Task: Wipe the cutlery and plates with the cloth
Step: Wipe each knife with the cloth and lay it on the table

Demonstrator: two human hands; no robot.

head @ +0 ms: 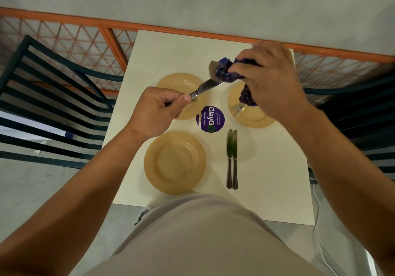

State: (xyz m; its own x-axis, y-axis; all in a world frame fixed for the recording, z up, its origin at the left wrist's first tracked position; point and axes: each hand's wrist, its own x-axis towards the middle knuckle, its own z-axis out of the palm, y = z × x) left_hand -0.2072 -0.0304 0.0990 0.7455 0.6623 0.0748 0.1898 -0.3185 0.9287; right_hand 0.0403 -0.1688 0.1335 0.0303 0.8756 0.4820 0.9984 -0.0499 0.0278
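Behind the counter [277, 179] runs an orange metal fence with a diamond mesh, and dark slatted chairs [53, 105] stand at both sides. Its top is square, smooth and cream-white, with a round purple sticker [210, 119] near the middle.

On it lie three round plates of glossy tan colour, each with a wide flat rim. One plate [174, 162] is near the person, one [181, 83] is far on the left, and one [252, 117] is far on the right with a shiny fork [239, 109] resting in it. Two metal knives [232, 158] lie side by side, touching, right of the near plate; their long axis runs away from the person, blades to the far side.

The left hand [158, 111] has its fingers curled, and the grip pinches the handle of a third knife [206, 87] between thumb and fingers. This knife is held above the far left plate. Its long axis goes from the grip up and to the right, so the flat steel blade points toward the right hand [267, 83].

The right hand is closed around a crumpled blue checked cloth [226, 71], soft and folded, which wraps the blade tip. One end of the cloth hangs down over the far right plate.
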